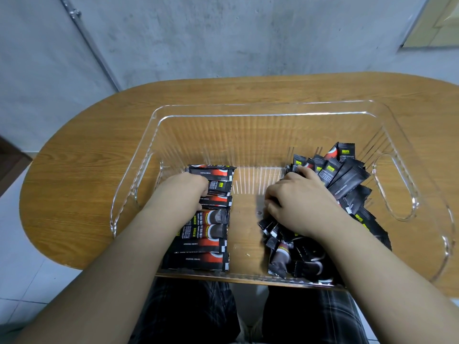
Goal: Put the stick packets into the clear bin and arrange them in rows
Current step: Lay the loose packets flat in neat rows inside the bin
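Note:
A clear plastic bin (260, 112) stands on the wooden table. Along its left side lies a neat row of black and red stick packets (213, 244), stacked side by side. A loose heap of black stick packets (347, 175) fills the bin's right side. My left hand (185, 192) rests on the upper end of the row, fingers curled down onto the packets. Over the heap's left edge my right hand (298, 202) lies, with its fingers curled round several packets below it. The fingertips of both hands are partly hidden.
The oval wooden table (74, 182) stands against a grey concrete wall (223, 33). A strip of bare bin floor (246, 219) runs between the row and the heap. Plaid-trousered legs (188, 316) show below the table's front edge.

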